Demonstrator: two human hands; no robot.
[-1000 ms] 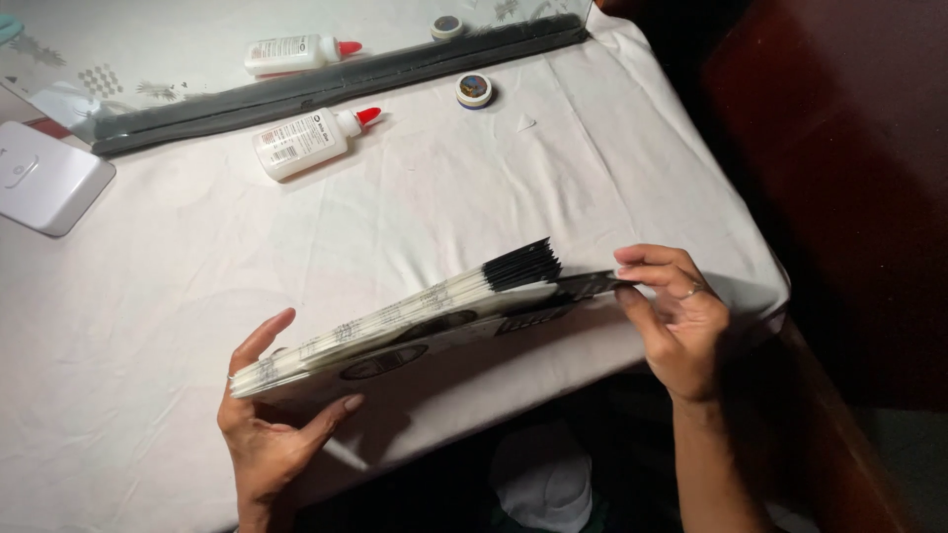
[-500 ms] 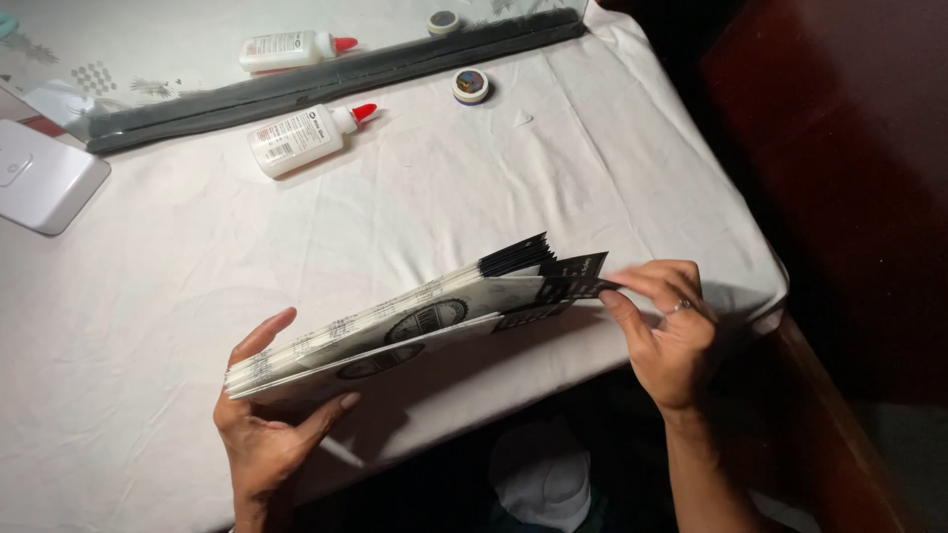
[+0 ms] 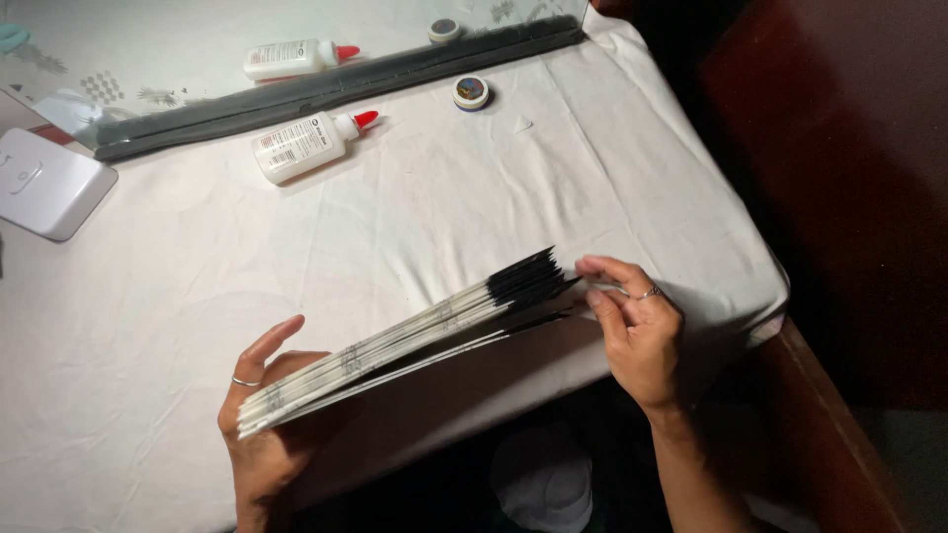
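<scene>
Both hands hold a stack of folded paper strips (image 3: 415, 336) — left hand (image 3: 267, 415) and right hand (image 3: 637, 331) each with the grip clamped on one end, above the surface (image 3: 197, 257).

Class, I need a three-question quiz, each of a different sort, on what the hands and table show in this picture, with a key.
1. True or false: both hands hold the folded paper stack, the left hand at its white end, the right hand at its black end.
2. How many glue bottles lie on the table?
A. one B. two C. four
3. Fill in: each glue bottle has a ___ cap.

Key
1. True.
2. B: a near bottle and a far bottle.
3. Red.
</scene>
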